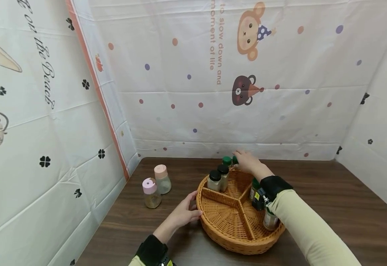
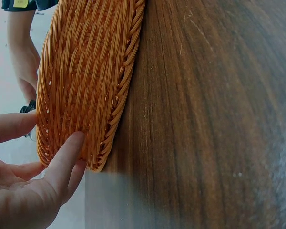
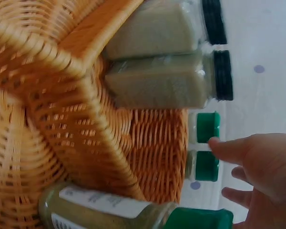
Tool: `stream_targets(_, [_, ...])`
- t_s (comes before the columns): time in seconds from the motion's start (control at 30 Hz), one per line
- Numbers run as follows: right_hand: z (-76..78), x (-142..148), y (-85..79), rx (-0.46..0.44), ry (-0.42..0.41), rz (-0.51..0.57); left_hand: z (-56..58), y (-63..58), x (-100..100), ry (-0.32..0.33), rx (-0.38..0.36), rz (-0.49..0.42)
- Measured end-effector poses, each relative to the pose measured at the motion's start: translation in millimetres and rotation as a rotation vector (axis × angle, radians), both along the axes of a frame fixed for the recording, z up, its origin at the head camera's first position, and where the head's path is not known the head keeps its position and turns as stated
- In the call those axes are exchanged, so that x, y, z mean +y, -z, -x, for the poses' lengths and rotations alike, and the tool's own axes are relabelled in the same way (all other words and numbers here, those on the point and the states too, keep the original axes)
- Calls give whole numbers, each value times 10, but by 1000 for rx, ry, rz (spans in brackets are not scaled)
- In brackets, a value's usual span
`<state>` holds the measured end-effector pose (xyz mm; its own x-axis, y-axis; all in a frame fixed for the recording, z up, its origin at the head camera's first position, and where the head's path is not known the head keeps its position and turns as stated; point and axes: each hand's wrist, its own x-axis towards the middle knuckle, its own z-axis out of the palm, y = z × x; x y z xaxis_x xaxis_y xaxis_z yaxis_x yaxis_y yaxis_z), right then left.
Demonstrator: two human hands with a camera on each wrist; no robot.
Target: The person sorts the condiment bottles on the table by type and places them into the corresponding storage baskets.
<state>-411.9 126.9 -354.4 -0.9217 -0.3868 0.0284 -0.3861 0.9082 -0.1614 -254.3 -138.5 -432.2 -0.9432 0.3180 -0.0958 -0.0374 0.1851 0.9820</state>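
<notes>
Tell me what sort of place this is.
Probably an improvised, screened-off corner for tabletop work: white, dot-printed sheeting hangs behind a dark brown, wood-grain table, which holds a round, divided, orange-brown wicker basket with two black-capped clear jars inside.

In the right wrist view, the round tan wicker basket [image 3: 157, 152] hid the lower parts of two clear green-capped jars [image 3: 208, 128]; print on a white rectangular label [image 3: 105, 202] was blurred; the pale-yellow right sleeve [image 1: 309, 225] ran off the head view's bottom.
</notes>
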Motion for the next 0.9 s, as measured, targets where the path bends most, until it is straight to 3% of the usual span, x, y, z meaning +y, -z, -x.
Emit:
stream_targets(0.2, [66,28,36,-29,-13,-26,-1,-19,17,-1,-3,11])
stream_targets(0.9, [237,-81,98,150,-2,-74,-4,-21,7,-29,-10,20])
